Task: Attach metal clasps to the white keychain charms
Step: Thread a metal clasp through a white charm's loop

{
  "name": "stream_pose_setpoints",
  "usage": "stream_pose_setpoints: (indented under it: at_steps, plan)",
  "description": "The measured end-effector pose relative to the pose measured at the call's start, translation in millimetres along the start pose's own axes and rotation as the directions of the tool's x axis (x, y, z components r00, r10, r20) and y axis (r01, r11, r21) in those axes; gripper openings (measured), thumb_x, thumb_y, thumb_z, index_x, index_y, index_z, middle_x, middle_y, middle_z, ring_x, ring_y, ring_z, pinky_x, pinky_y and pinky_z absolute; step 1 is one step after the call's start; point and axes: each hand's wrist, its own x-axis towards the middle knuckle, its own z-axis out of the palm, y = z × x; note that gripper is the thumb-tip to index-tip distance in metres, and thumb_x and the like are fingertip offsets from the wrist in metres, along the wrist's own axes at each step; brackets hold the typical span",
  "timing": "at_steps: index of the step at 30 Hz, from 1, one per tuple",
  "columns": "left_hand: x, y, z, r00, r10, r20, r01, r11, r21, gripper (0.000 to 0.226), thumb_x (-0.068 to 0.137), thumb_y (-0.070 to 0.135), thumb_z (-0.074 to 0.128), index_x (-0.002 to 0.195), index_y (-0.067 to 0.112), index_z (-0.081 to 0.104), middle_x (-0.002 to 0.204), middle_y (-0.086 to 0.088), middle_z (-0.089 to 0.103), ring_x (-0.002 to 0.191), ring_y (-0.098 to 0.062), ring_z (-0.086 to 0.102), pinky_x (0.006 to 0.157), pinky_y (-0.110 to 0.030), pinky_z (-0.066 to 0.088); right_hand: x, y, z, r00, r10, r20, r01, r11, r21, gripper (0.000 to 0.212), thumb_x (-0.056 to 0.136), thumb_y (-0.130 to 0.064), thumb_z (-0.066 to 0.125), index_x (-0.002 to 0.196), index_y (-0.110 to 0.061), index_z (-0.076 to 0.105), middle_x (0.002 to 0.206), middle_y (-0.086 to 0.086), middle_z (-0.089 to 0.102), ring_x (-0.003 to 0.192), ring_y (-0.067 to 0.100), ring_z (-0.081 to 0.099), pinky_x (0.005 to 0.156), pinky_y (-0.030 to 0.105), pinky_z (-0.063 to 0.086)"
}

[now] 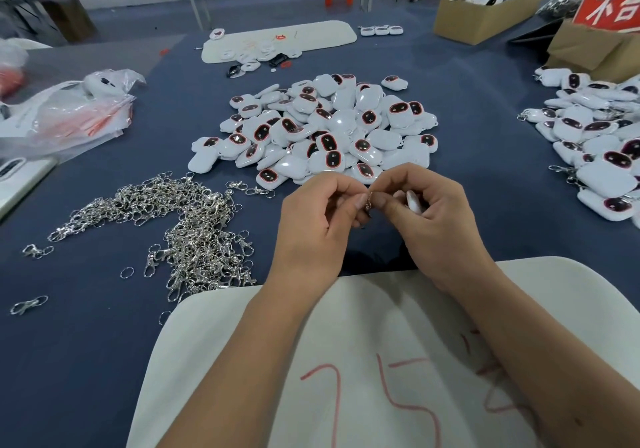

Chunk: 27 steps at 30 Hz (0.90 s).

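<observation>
I see my left hand (317, 220) pinching a metal clasp (369, 201) against the white charm (414, 201) gripped in my right hand (431, 219), probably to thread its ring.

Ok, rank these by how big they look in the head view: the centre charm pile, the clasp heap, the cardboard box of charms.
1. Centre charm pile
2. Clasp heap, nearly as wide, so close
3. Cardboard box, farther off, so unsure
</observation>
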Motion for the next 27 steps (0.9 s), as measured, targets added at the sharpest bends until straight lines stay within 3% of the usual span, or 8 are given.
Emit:
stream_pose_setpoints:
  at_steps: [9, 16, 20, 22, 24, 27]
  plan:
    - [0.0, -2.2, 0.5, 0.996, 0.083, -0.027, -0.082, 0.996, 0.036, 0.013, 0.093, 0.000, 0.064, 0.089, 0.010, 0.070, 0.076, -0.002, 0.068, 0.071, -0.019, 0.066, 0.069, -0.031, 0.055, 1.0, 3.2, -1.5, 1.000, 0.017, 0.014, -0.017, 0.998, 0.055, 0.013, 0.097, -0.008, 0.071, 0.091, -0.019, 0.073, 0.082, -0.010, 0.070, 0.077, 0.011, 0.059, 0.075, 0.022, 0.048]
    - [-0.6, -0.7, 0.9, 0.986, 0.164, -0.036, -0.157, 0.977, 0.145, 0.009, 0.092, 0.003, 0.064, 0.087, 0.009, 0.068, 0.078, 0.002, 0.064, 0.073, -0.017, 0.062, 0.069, -0.041, 0.053, 1.1, 4.8, -2.0, 0.999, 0.040, 0.027, -0.042, 0.996, 0.081, 0.009, 0.097, -0.012, 0.073, 0.091, -0.019, 0.075, 0.079, -0.012, 0.070, 0.071, 0.001, 0.058, 0.070, 0.013, 0.045]
    - [-0.8, -1.6, 3.0, 0.978, 0.205, -0.029, -0.188, 0.941, 0.283, 0.008, 0.094, 0.003, 0.063, 0.088, 0.008, 0.066, 0.084, 0.001, 0.062, 0.079, -0.017, 0.060, 0.071, -0.037, 0.049, 1.3, 3.3, -1.3, 0.998, 0.053, 0.029, -0.054, 0.997, 0.054, 0.009, 0.097, -0.014, 0.074, 0.090, -0.019, 0.074, 0.081, -0.007, 0.073, 0.076, 0.007, 0.063, 0.074, 0.019, 0.049]
    - [-0.3, -2.3, 3.5, 0.976, 0.212, -0.038, -0.189, 0.926, 0.327, 0.008, 0.094, 0.003, 0.063, 0.088, 0.009, 0.065, 0.086, 0.001, 0.062, 0.080, -0.015, 0.058, 0.070, -0.034, 0.047, 1.2, 2.9, -0.4, 0.998, 0.055, 0.025, -0.056, 0.997, 0.046, 0.007, 0.098, -0.016, 0.073, 0.093, -0.020, 0.075, 0.078, -0.012, 0.071, 0.070, 0.005, 0.059, 0.068, 0.018, 0.047]
    - [0.8, -2.8, 3.1, 0.975, 0.212, -0.064, -0.182, 0.932, 0.315, 0.009, 0.094, 0.002, 0.063, 0.088, 0.009, 0.065, 0.086, 0.003, 0.063, 0.080, -0.010, 0.057, 0.070, -0.025, 0.046, 0.4, 0.6, 0.8, 0.996, 0.060, 0.070, -0.065, 0.995, 0.076, 0.007, 0.099, -0.018, 0.072, 0.104, -0.020, 0.075, 0.083, -0.013, 0.073, 0.066, 0.001, 0.057, 0.061, 0.017, 0.047]
    - [1.5, -4.0, 2.8, 0.983, 0.156, -0.097, -0.133, 0.969, 0.209, 0.013, 0.094, 0.006, 0.062, 0.086, 0.015, 0.066, 0.082, 0.009, 0.064, 0.076, -0.010, 0.060, 0.069, -0.020, 0.046, -0.6, -0.3, 2.1, 0.989, 0.047, 0.139, -0.054, 0.998, 0.043, 0.014, 0.097, -0.010, 0.074, 0.108, -0.018, 0.075, 0.094, -0.010, 0.077, 0.072, -0.001, 0.064, 0.069, 0.015, 0.050]
